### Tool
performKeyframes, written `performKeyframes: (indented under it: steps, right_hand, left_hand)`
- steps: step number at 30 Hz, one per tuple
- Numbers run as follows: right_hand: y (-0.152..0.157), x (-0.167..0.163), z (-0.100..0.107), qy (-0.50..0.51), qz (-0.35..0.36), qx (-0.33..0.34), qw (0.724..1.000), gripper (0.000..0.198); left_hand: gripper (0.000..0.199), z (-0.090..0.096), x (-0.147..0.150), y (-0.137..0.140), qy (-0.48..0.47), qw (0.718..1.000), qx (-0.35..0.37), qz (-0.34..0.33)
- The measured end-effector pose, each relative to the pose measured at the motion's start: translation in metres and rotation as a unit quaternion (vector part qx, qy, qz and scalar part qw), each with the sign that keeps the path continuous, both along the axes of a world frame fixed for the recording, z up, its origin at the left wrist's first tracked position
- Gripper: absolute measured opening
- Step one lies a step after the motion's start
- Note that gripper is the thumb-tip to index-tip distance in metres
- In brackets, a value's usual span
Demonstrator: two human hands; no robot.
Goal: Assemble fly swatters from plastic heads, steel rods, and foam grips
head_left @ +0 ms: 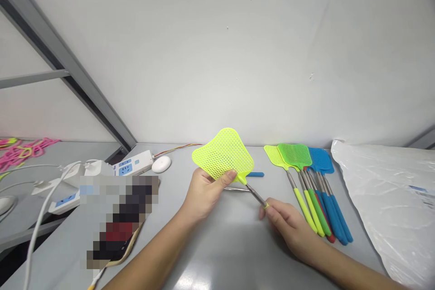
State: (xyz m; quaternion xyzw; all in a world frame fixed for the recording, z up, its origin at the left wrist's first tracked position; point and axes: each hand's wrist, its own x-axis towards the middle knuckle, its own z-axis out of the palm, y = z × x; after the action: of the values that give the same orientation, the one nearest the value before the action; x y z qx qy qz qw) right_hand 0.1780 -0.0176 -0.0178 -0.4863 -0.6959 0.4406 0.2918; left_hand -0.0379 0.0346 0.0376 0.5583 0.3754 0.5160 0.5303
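Observation:
My left hand pinches the lower edge of a yellow-green mesh fly swatter head, held up above the grey table. My right hand grips the swatter's metal rod by its yellow-green handle end. The rod runs diagonally from the head down to my right fingers. A blue-handled rod lies on the table behind the held swatter.
Several finished swatters with yellow, green, red and blue handles lie in a row to the right. A clear plastic bag sits at the far right. White power strips, cables and a white puck lie left. Pink pieces sit far left.

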Motion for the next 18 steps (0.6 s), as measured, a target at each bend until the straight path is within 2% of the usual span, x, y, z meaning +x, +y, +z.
performKeyframes:
  steps: [9, 15, 18]
  right_hand:
    - [0.002, -0.002, -0.001, 0.021, -0.013, -0.018, 1.000, 0.043]
    - [0.004, -0.006, 0.000, 0.070, -0.019, -0.069, 0.995, 0.044]
    - [0.002, -0.009, 0.001, 0.096, -0.021, -0.069, 0.993, 0.042]
  left_hand:
    - [0.018, 0.002, 0.003, 0.000, 0.039, 0.999, 0.025, 0.009]
    - [0.019, -0.005, 0.004, 0.003, 0.058, 0.997, -0.002, 0.045]
    - [0.023, -0.013, 0.011, 0.000, 0.080, 0.995, -0.023, 0.048]
